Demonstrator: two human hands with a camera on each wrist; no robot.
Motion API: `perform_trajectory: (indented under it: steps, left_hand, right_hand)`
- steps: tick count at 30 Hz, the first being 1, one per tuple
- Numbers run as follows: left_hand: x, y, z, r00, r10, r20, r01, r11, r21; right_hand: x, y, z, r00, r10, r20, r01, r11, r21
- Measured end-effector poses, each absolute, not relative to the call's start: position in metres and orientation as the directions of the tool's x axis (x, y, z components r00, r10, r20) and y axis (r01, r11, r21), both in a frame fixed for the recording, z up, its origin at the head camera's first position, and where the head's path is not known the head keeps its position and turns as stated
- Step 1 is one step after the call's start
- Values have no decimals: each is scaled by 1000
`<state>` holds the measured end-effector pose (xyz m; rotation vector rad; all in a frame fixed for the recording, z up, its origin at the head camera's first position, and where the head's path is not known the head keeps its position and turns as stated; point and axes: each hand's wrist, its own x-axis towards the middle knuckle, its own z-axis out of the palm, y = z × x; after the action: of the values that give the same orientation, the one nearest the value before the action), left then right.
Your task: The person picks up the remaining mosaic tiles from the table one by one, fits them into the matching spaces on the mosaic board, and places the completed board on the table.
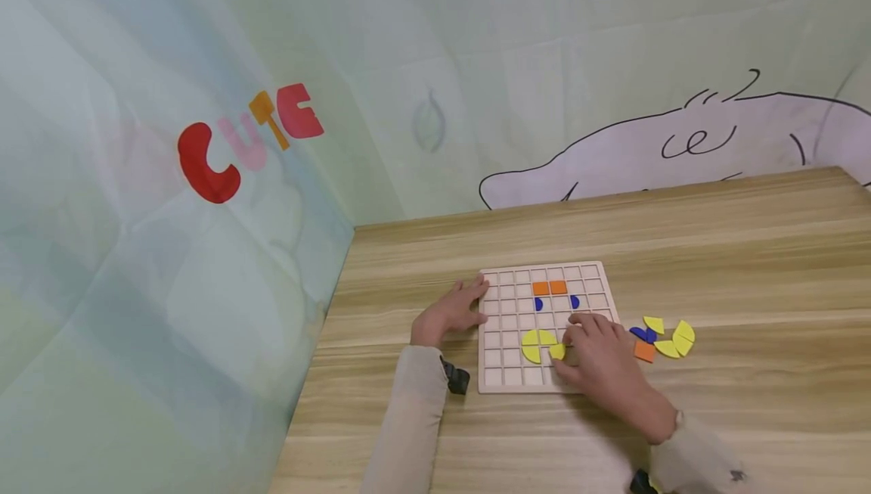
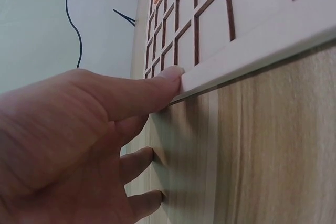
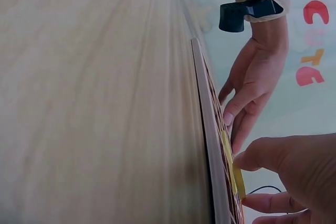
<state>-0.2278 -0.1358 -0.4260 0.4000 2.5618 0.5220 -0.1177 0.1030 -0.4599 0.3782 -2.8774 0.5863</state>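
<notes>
A pale wooden grid board [image 1: 502,386] lies on the table. My left hand [image 1: 449,314] rests at its left side, thumb and fingertips touching the edge; the thumb [image 2: 170,73] lies on the rim in the left wrist view. Between thumb and finger, my right hand [image 1: 605,361] pinches a yellow quarter-circle piece [image 1: 557,351], low over the board. It is seen edge-on in the right wrist view. Beside it, three yellow quarter-circles [image 1: 531,354] form most of a disc on the grid. Two orange squares [image 1: 540,288] and two blue half-circles [image 1: 539,304] sit farther up the board.
Right of the board lie loose pieces: several yellow quarter-circles [image 1: 683,331], blue pieces [image 1: 638,333] and an orange square [image 1: 644,351]. A printed cloth wall [image 1: 401,138] borders the wooden table [image 1: 762,290] at the back and left.
</notes>
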Motion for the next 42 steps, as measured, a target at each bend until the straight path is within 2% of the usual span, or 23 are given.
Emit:
perform_trajectory:
  steps: [9,24,42]
  left_hand:
    - [-228,-136,-426,-837,367,-405,172,881,442]
    - [-227,-135,-425,-835,370,-407,170,878,448]
    - [-228,-136,-426,-836,373,-403,176,877,447]
  right_hand:
    - [-116,98,-465,-931,-229,283,-320,886,-334]
    - [-111,101,-459,-938,-209,276,-300,888,-349]
    - [-113,100,-461,-923,-246,294,-346,866,-361]
